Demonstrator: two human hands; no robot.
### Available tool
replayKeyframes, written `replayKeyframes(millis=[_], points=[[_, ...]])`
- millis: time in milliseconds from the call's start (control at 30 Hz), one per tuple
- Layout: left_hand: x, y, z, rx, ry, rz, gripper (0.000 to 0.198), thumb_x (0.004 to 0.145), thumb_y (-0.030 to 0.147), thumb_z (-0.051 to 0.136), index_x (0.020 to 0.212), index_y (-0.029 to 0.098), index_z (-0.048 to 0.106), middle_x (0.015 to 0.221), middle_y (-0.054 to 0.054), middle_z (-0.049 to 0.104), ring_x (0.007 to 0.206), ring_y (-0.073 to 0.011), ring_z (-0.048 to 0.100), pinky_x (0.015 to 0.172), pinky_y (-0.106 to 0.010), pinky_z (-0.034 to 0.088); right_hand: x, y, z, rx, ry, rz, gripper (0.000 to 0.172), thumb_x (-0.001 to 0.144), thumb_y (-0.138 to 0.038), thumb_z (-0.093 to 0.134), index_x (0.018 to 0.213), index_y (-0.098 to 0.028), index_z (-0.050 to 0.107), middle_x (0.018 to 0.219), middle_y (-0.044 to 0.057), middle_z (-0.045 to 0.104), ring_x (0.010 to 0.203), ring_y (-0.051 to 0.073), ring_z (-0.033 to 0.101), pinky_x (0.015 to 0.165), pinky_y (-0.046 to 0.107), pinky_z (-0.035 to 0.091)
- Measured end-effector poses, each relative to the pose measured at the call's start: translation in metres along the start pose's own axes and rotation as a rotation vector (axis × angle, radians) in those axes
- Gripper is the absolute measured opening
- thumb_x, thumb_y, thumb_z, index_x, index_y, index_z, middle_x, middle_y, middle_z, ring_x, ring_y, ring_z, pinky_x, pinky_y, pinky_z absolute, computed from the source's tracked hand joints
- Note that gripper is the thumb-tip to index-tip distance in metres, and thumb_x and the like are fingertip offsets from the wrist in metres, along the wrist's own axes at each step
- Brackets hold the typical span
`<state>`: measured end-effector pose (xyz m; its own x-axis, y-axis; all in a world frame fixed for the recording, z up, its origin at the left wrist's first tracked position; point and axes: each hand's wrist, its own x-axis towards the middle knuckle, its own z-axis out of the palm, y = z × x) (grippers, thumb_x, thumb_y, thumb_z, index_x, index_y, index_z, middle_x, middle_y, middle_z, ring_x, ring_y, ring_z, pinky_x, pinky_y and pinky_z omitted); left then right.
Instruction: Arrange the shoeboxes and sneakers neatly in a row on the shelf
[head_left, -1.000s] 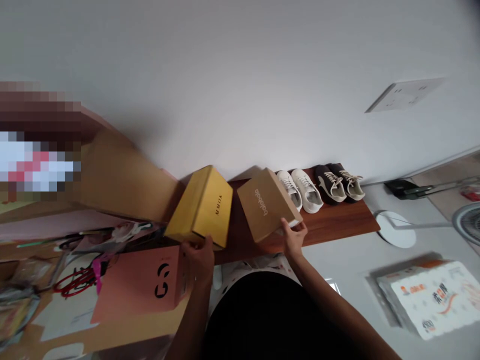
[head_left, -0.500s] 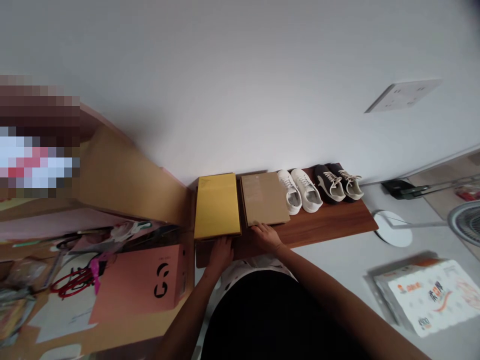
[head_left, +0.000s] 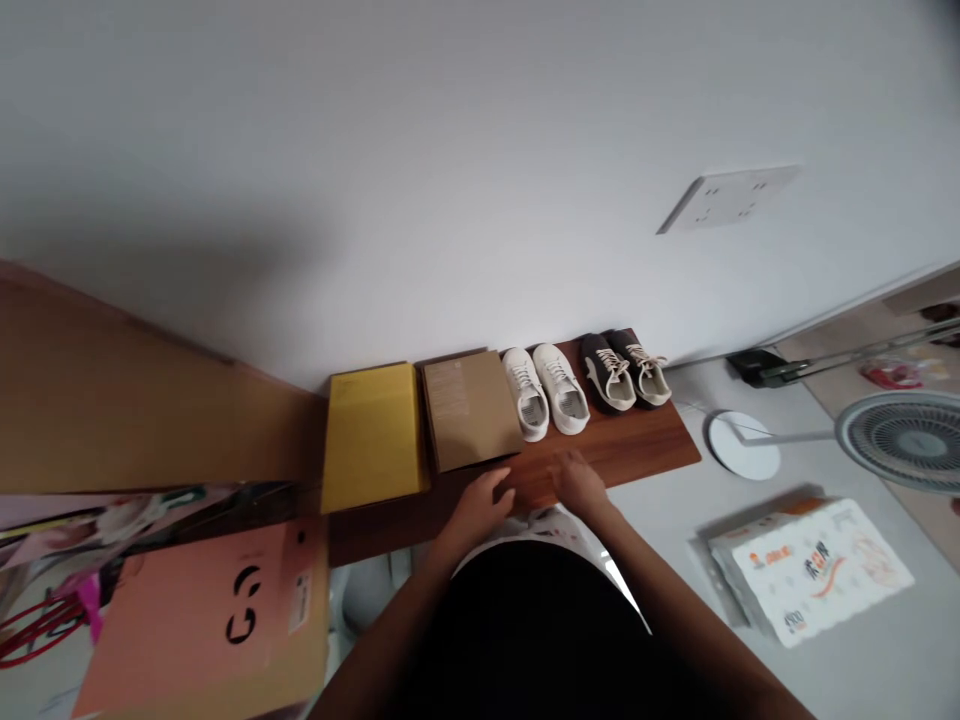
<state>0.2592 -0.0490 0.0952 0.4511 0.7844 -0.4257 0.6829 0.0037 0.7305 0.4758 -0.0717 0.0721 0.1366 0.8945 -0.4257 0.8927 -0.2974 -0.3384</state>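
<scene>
Below us, a plain white wall carries a white socket plate and meets a pale grey floor. Along its foot we see a low dark-wood board. To the right stand a fan and a round white base, in soft, even light.

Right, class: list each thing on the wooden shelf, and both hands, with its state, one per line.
yellow box: closed, lying flat.
brown box: closed, lying flat.
white shoes: paired, upright, laced.
dark shoes: paired, upright, laced.
left hand: empty, open.
right hand: empty, open.
</scene>
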Motion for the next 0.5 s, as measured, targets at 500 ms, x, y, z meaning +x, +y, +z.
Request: replayKeyframes(millis=[500], points=[[0.201,0.083,0.065,-0.005,0.344,-0.432,0.011,0.087,0.019,0.055,0.089,0.018,0.067,0.102,-0.017,0.073,0.1,-0.0291,0.069,0.085,-0.036,0.049,0.11,0.085,-0.052,0.433,0.002,0.195,0.027,0.095,-0.036,0.05,0.106,-0.018,0.066,0.098,0.011,0.072,0.096,0.024,0.068,0.085,0.033,0.05]])
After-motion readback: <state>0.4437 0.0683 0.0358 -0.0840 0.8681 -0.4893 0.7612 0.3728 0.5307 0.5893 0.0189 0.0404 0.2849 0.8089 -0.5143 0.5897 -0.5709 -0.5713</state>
